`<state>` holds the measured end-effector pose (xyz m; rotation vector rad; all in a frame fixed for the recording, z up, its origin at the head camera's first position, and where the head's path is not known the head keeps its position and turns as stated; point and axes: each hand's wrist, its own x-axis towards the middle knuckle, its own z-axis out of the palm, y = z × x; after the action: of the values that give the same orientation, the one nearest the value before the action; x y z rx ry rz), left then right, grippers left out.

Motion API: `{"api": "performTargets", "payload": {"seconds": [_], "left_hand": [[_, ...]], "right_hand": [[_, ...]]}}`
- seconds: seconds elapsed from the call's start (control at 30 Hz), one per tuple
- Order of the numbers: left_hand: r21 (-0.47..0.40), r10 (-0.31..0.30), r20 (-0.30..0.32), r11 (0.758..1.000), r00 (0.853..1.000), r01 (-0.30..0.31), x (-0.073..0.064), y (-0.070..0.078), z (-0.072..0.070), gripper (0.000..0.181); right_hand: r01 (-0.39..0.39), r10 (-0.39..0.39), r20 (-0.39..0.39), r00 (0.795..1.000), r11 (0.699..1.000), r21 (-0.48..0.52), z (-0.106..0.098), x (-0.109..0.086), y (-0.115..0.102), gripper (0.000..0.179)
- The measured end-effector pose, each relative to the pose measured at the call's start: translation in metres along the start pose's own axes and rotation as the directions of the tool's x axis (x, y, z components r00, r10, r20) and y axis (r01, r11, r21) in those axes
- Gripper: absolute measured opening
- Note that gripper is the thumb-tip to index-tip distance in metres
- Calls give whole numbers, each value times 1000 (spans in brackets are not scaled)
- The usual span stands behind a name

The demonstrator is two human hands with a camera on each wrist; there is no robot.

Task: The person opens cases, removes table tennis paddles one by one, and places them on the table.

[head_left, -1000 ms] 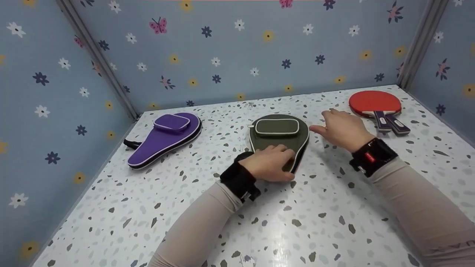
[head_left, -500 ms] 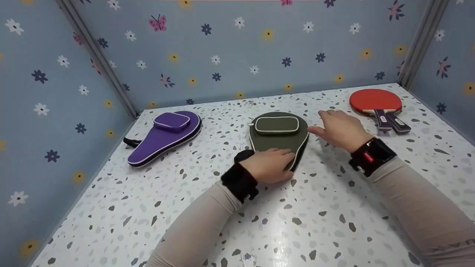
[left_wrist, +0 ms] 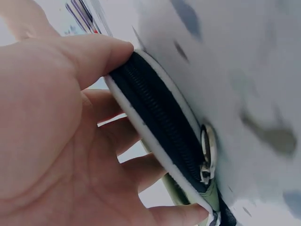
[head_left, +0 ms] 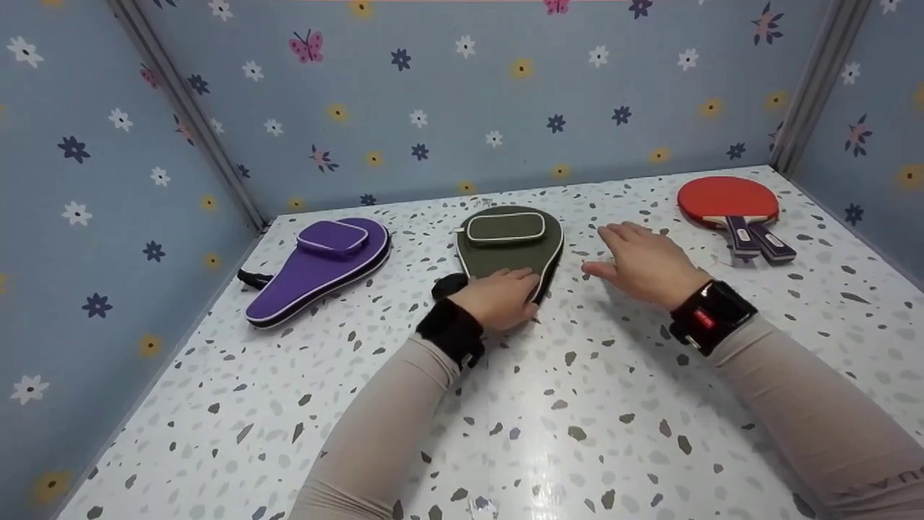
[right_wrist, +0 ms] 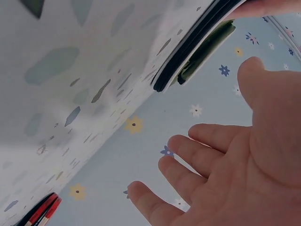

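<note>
While my right hand [head_left: 644, 263] hangs in the air with its fingers loose and free, my left hand [head_left: 498, 300] holds the thin end of the green case [head_left: 512, 253]. My thumb is on one side of that end, and my fingers reach over the top. The green case is in the middle of the spotty table [head_left: 534, 433], and its fat round end points away from me. It has a little pocket [head_left: 505, 227] with a white edge. Along its side, near my left thumb, I see a dark zipper [left_wrist: 162, 117] with a shiny metal pull [left_wrist: 208, 150].

My right hand is between the green case and two paddles, stacked near the back right corner with a red face [head_left: 728, 198] on top. Over to my left lies a purple case [head_left: 321, 271] with a black strap [head_left: 254, 279]. The blue wall [head_left: 462, 87] behind has flowers on it.
</note>
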<state>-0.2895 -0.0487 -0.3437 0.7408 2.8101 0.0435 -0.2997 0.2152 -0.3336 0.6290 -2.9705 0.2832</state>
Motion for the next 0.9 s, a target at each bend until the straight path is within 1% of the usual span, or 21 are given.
{"api": "performTargets", "payload": {"seconds": [0.2, 0.33, 0.47, 0.6, 0.67, 0.7, 0.77, 0.8, 0.83, 0.9], "left_hand": [[-37, -38, -21, 999, 999, 38, 7, -29, -2, 63], [-54, -79, -25, 996, 997, 77, 11, -48, -4, 63], [-82, -123, -30, 989, 992, 120, 14, -67, -4, 62], [-101, -146, -68, 985, 987, 139, 29, -91, 7, 63], [-96, -159, -82, 984, 984, 151, 39, -104, 13, 63], [-88, -157, -101, 985, 982, 148, 46, -113, 19, 63], [-76, -158, -124, 986, 980, 149, 54, -124, 25, 62], [-74, -155, -144, 987, 977, 146, 55, -127, 26, 62], [-72, -164, -137, 985, 977, 155, 52, -125, 24, 61], [-75, -168, -152, 985, 974, 158, 41, -118, 18, 60]], "right_hand": [[11, -11, -4, 1000, 1000, 4, -2, -1, 0, 84], [25, -25, -21, 999, 1000, 3, -4, -2, 1, 82], [27, -27, -18, 999, 1000, 4, -5, -3, 1, 81], [21, -21, -3, 1000, 1000, 3, -6, -2, 3, 83], [17, -17, 5, 1000, 1000, 3, -6, -2, 3, 85], [15, -15, 8, 1000, 1000, 3, -6, -1, 3, 85], [11, -11, 13, 1000, 1000, 3, -6, -1, 4, 86], [7, -7, 15, 1000, 1000, 5, -6, -1, 3, 85], [4, -4, 16, 1000, 1000, 7, -5, -1, 4, 86], [1, -1, 17, 1000, 1000, 7, -5, -1, 3, 85]]}}
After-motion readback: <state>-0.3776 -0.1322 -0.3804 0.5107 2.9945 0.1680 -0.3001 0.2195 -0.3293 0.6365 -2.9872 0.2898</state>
